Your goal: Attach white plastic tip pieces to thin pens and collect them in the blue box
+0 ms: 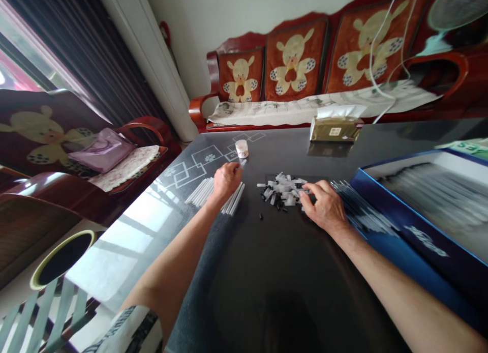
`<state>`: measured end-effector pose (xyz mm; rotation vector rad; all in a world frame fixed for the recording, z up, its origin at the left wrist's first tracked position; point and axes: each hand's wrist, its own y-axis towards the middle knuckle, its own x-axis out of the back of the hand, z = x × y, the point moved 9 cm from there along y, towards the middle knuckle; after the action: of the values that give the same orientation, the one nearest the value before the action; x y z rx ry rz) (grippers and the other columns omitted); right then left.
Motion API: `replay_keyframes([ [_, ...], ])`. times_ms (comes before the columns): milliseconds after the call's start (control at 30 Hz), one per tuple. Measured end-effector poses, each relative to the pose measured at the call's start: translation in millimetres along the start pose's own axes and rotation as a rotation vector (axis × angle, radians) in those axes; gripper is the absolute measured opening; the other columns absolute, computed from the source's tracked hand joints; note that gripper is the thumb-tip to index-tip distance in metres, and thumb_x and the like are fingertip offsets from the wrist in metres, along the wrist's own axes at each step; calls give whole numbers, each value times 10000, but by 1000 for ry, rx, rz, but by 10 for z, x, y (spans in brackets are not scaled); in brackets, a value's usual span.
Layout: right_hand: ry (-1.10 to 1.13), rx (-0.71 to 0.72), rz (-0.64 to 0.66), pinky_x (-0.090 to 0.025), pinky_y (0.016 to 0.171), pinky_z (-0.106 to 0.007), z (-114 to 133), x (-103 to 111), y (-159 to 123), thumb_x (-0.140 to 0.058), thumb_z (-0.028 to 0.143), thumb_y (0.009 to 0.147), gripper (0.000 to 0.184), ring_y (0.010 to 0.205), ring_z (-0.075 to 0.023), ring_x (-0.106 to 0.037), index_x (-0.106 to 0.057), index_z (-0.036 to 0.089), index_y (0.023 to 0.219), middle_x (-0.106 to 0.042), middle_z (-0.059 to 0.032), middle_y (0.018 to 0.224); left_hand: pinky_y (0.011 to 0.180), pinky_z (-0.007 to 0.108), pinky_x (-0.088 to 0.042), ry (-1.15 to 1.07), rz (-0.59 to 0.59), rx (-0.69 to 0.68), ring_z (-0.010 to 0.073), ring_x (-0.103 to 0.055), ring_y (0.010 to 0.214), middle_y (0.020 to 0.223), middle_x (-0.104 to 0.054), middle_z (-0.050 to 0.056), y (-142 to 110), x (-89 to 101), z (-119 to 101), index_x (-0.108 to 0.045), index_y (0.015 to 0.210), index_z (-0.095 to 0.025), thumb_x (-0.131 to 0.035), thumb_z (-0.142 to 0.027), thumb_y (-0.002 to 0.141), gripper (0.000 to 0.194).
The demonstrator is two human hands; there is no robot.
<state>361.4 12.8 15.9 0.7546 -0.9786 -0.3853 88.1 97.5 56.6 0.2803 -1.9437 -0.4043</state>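
My left hand (227, 181) is closed over a thin white stick (242, 163), whose tip pokes out past the fingers towards a small white cup (241, 148). Loose thin white sticks (200, 191) lie on the dark tabletop to the left of that hand, and more (234, 199) lie just below it. My right hand (324, 205) rests with its fingers apart at the edge of a heap of small white and black pieces (282, 190). Beneath its heel lies a fan of thin dark-tipped sticks (358, 208).
An open blue cardboard box (430, 226) full of thin sticks stands at the right of the dark glossy table (267, 251). A tissue box (336, 129) stands at the far edge. Behind are a red wooden sofa (293, 73) and a round bin (63, 259) at lower left.
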Motion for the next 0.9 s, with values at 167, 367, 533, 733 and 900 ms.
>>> replay_keyframes([
  [167, -19, 12, 0, -486, 752, -321, 13, -19, -4, -550, 304, 840, 197, 797, -214, -609, -680, 169, 902, -623, -78, 858, 819, 299, -457, 235, 96, 348, 231, -642, 962, 1005, -724, 57, 56, 250, 1259, -721, 1060, -241, -496, -330, 851, 320],
  [367, -24, 17, 18, -479, 754, -325, 6, -49, -9, -550, 293, 835, 184, 799, -218, -601, -676, 171, 891, -624, -79, 850, 799, 322, -471, 260, 150, 406, 255, -647, 957, 982, -733, 70, -88, 218, 1654, -737, 1049, -234, -510, -311, 806, 342],
  [533, 23, -30, 38, -474, 742, -321, -13, -36, 2, -525, 287, 854, 178, 763, -202, -592, -672, 186, 859, -616, -70, 836, 757, 333, -473, 241, 182, 379, 262, -646, 925, 942, -732, 77, -111, 173, 1594, -758, 974, -241, -514, -357, 808, 317],
  [733, 44, -52, 58, -469, 736, -318, -6, -39, 11, -507, 279, 864, 189, 752, -198, -581, -669, 186, 834, -605, -69, 817, 772, 377, -482, 237, 163, 399, 284, -643, 911, 909, -718, 117, -73, 284, 1572, -755, 943, -195, -515, -367, 836, 314],
  [900, 27, -40, 48, -480, 815, -347, 4, -33, 13, -512, 285, 856, 195, 849, -226, -583, -665, 177, 910, -605, -93, 896, 934, 368, -462, 134, -52, 44, 241, -606, 1035, 1063, -666, 106, -251, 346, 773, -651, 1171, -187, -460, -416, 902, 401],
])
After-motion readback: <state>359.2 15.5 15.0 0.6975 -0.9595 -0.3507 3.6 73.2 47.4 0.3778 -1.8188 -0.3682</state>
